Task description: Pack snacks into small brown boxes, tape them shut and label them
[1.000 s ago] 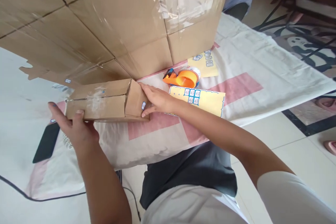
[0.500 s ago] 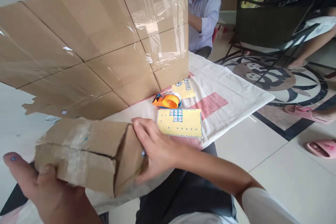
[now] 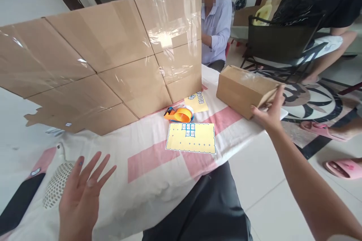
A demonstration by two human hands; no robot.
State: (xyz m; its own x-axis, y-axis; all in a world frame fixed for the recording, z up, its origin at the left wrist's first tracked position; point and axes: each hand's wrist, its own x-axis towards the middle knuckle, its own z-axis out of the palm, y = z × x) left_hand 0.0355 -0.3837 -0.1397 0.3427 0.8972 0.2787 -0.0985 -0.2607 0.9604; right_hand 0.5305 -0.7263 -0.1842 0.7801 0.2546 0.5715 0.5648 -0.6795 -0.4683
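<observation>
**Taped carton held at the table's far corner**

A person's right hand gripped the near end of a small oblong brown cardboard box wrapped in clear tape, fingers curled over its end flap, at the right-hand edge of the table. The box sat over the corner of a white cloth with pink rectangles that covered the table; whether it rested on the cloth or was held just above it could not be told. The left hand hovered low and near the camera above the cloth, palm up and fingers spread wide, holding nothing.

Between the two hands lay a yellow sticker sheet with a blue scalloped border, flat on the cloth, a few small blue-and-white stickers at its upper middle. Just beyond it stood an orange plastic tape dispenser, and behind that a second yellow sheet lay partly tucked against a large screen of flattened brown cardboard panels joined with glossy clear tape, which stood upright across the back of the table. A black phone lay at the cloth's lower left corner, beside a dotted patch on the fabric.

Beyond the screen sat another person in a pale blue shirt. To the right, a black folding chair held a third person in dark clothing. A pink slipper lay on the tiled floor.
</observation>
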